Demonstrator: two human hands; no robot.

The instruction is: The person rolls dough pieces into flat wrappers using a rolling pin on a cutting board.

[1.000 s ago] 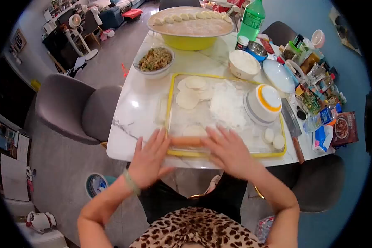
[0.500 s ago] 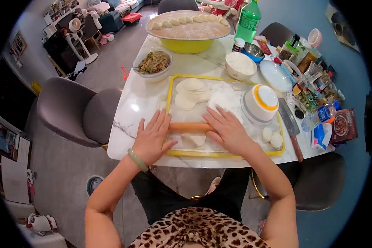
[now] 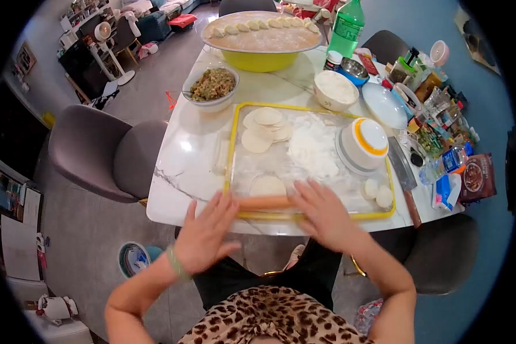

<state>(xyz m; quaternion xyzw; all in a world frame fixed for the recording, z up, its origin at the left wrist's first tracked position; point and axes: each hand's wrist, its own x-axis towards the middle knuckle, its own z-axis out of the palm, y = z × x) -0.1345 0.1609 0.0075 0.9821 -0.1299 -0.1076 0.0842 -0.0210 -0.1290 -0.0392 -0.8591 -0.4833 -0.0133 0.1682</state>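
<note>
My left hand [image 3: 205, 234] and my right hand [image 3: 325, 218] lie flat, fingers stretched out, on the two ends of a wooden rolling pin [image 3: 264, 203]. The pin rests near the front edge of a yellow-rimmed board [image 3: 231, 143]. Just beyond it a thin round dough wrapper [image 3: 268, 185] lies flat, its near edge by the pin. Farther back on the board are several overlapping wrappers [image 3: 257, 140] beside a patch of white flour [image 3: 312, 150]. Small dough pieces [image 3: 383, 197] sit at the board's right corner. Both hands are slightly blurred.
A white container with an orange ring [image 3: 361, 143] stands on the board, with a cleaver [image 3: 402, 165] to its right. Behind are a bowl of filling [image 3: 212, 86], a flour bowl [image 3: 335, 90] and a floured tray of dumplings [image 3: 264, 38] on a yellow basin. Bottles and jars crowd the right side.
Both hands and the rolling pin have moved toward me, to the board's near edge. The dough, folded up beside the pin before, now lies flat and round beyond it.
</note>
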